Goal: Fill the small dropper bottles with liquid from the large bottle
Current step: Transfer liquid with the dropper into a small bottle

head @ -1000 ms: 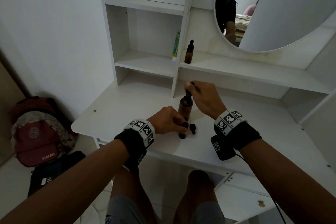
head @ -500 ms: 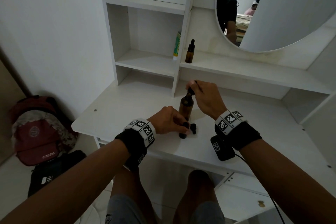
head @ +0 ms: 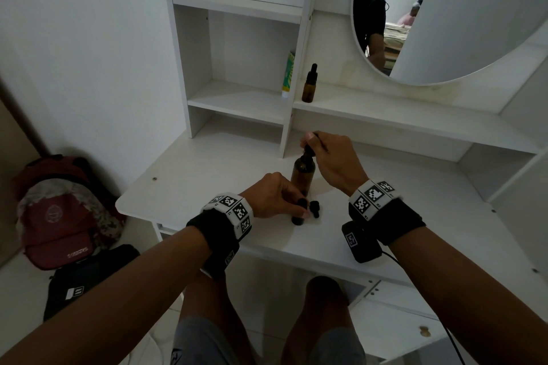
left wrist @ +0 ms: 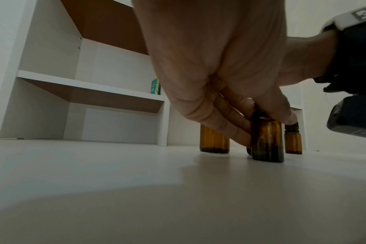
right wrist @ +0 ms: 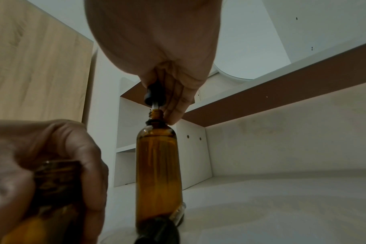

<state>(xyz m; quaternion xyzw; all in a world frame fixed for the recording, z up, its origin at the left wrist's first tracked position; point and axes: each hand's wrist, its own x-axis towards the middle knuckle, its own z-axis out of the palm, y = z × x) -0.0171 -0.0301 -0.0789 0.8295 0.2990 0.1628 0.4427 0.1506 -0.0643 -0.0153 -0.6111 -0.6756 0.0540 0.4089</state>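
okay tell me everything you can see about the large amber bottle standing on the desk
The large amber bottle is tall, round and narrow-necked, of brown see-through glass by its look. It stands upright on the white desk, behind the small bottle that the left hand holds. Its threaded mouth is uncapped; the right hand pinches a black-capped dropper just above it, the pipette running down into the neck. One finger touches the neck. The liquid level cannot be told.

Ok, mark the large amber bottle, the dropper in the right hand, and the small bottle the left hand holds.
large amber bottle [right wrist: 158, 165]: right wrist view, middle of its glass body.
dropper [right wrist: 152, 94]: right wrist view, black bulb and collar above the bottle's neck.
small bottle [left wrist: 267, 142]: left wrist view, amber body below the fingers.
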